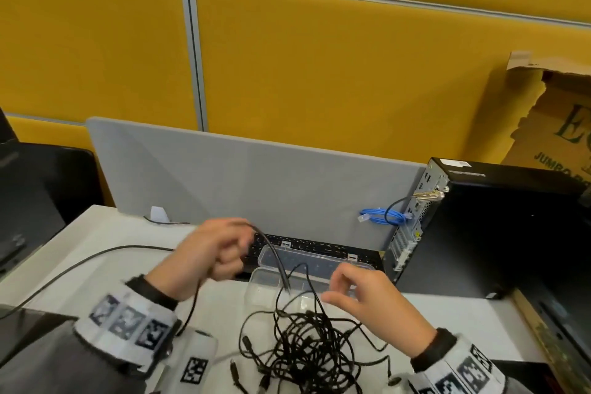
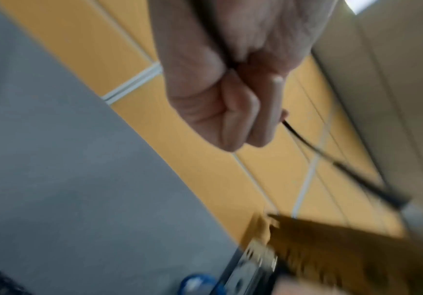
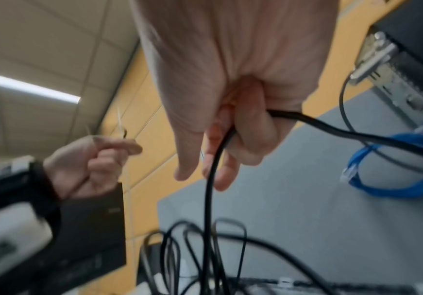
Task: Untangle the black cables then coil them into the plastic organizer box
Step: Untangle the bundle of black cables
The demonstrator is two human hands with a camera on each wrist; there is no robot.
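Observation:
A tangle of black cables (image 1: 307, 345) lies on the white table near its front edge. Just behind it stands the clear plastic organizer box (image 1: 265, 285) with its lid (image 1: 319, 262) open. My left hand (image 1: 224, 253) is raised to the left of the box and grips one black cable (image 1: 271, 249) in a fist (image 2: 230, 99). That cable arcs down toward the box. My right hand (image 1: 351, 291) hovers over the tangle. In the right wrist view its fingers (image 3: 230, 149) curl round a black cable (image 3: 209, 199) that drops into the pile.
A black keyboard (image 1: 319, 246) lies behind the box, against a grey divider (image 1: 256, 176). On the right stand a black computer tower (image 1: 479, 227) and a coiled blue network cable (image 1: 380, 216). Another black cable (image 1: 80, 262) runs across the table's left side.

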